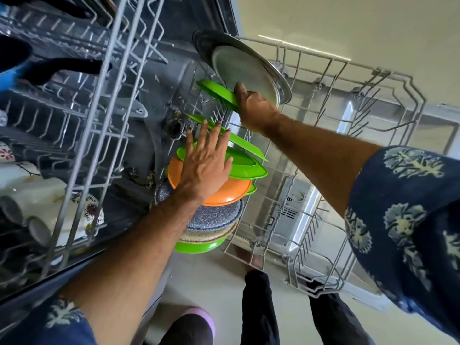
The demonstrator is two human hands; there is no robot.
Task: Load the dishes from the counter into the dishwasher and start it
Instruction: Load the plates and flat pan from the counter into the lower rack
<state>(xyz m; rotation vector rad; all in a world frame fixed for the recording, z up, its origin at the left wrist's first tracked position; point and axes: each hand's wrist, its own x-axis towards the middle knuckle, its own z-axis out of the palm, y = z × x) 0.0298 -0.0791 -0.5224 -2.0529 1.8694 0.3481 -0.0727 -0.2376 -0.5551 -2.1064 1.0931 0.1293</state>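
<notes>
i'm looking down into the pulled-out lower rack (348, 120), and i'll place everything against it. my right hand (251, 103) is at the rack's far end, thumb over the near edge of a green plate (216, 92) that stands on edge in the tines; the other fingers are hidden behind the plate, so it reads as a pinch on the rim, probably to seat or straighten it in its slot. just behind it, at the rack's far corner, a large steel plate (246, 70) leans upright the same way, faces turned sideways so water can reach them.

my left hand (207, 165) is flat, fingers straight and spread, pressing on the row of plates along the rack's left side: a flat green plate (244, 145) under the fingertips, a deeper green plate (246, 168) and an orange plate (224, 195) under the palm. i judge it is there to keep the leaning row from toppling while the other hand works. nearer me in the same row sit a blue speckled plate (214, 217), a beige speckled plate (211, 235) and one more green dish (199, 246) at the rack's near corner.

the upper rack (74, 95), to the left of the lower one, holds cups and a floral dish. loading looks well along; most of the lower rack's right side has bare tines.
</notes>
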